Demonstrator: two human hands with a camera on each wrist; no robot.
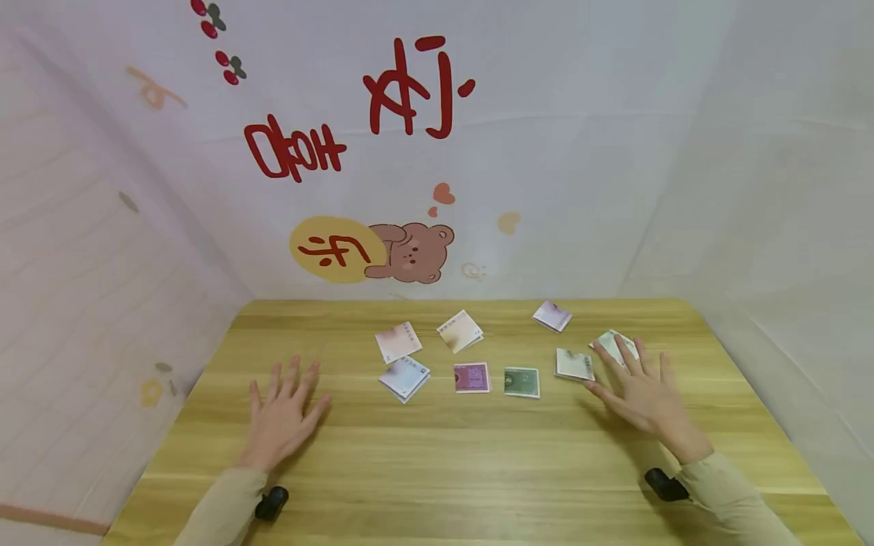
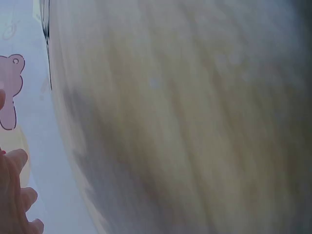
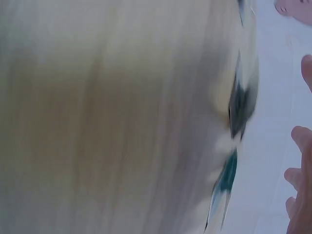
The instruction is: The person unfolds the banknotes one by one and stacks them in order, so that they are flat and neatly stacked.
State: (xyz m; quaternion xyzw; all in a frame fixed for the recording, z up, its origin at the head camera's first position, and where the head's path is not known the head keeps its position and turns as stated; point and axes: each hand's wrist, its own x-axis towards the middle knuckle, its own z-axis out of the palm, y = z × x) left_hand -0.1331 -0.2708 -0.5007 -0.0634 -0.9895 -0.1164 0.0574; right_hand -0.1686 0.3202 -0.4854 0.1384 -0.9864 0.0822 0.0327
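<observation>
My left hand (image 1: 278,421), fingers spread, is over the left part of the table and holds nothing; its fingertips show at the left edge of the left wrist view. Spread as well, my right hand (image 1: 645,394) overlaps a pale green folded banknote (image 1: 606,341) at the right in the head view. Just left of its thumb lies another folded banknote (image 1: 572,364), greyish green. Toward the middle lie a dark green folded banknote (image 1: 522,382) and a magenta one (image 1: 472,377). A bluish folded banknote (image 1: 404,379) is the closest to my left hand.
A pinkish folded banknote (image 1: 399,342), a cream one (image 1: 460,331) and a purple one (image 1: 552,316) lie farther back on the wooden table (image 1: 437,470). White cloth (image 1: 573,189) with a printed bear (image 1: 415,254) stands behind and at both sides.
</observation>
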